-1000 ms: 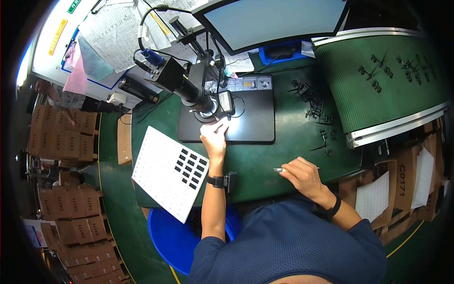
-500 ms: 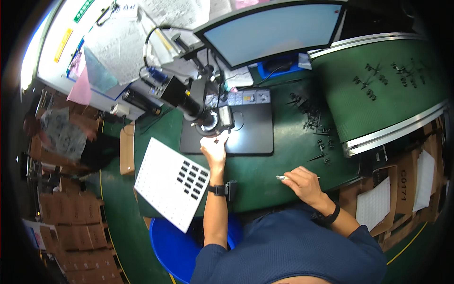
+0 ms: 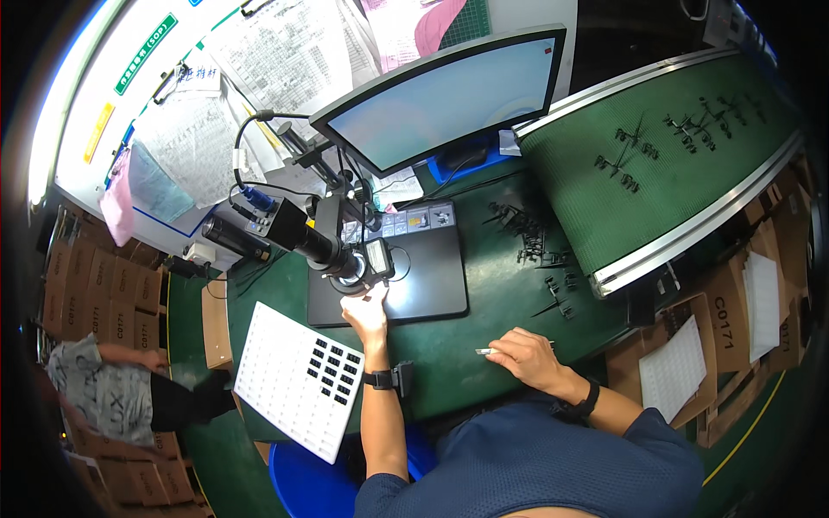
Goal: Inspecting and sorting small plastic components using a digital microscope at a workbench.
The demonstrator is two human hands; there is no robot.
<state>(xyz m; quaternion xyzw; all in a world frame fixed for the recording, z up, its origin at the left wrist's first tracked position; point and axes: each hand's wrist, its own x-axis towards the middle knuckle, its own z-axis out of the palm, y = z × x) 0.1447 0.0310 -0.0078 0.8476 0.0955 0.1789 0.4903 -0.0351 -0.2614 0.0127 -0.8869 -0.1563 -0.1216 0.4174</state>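
Observation:
My left hand (image 3: 366, 319) is closed in a pinch below the lit ring of a microscope camera (image 3: 347, 269), over the front edge of its black base plate (image 3: 432, 285). Whatever its fingertips hold is too small to make out. My right hand (image 3: 523, 357) hovers over the green bench, shut on a slim tool with a pale, shiny tip (image 3: 484, 351); its exact kind is unclear. Beside my left forearm lies a white tray (image 3: 281, 380), with several small black parts (image 3: 335, 369) in its right-hand pockets.
A monitor (image 3: 440, 104) stands behind the microscope. Branched black plastic pieces (image 3: 531, 237) lie on the bench at right, and more rest on a green conveyor belt (image 3: 673, 198). A blue bin (image 3: 302, 483) sits below the tray. Another person (image 3: 108, 388) is among cartons at left.
The whole view has shifted, so the bench appears lower and further left. Both hands keep their places and grips. The person at left now shows more clearly, lower in the picture.

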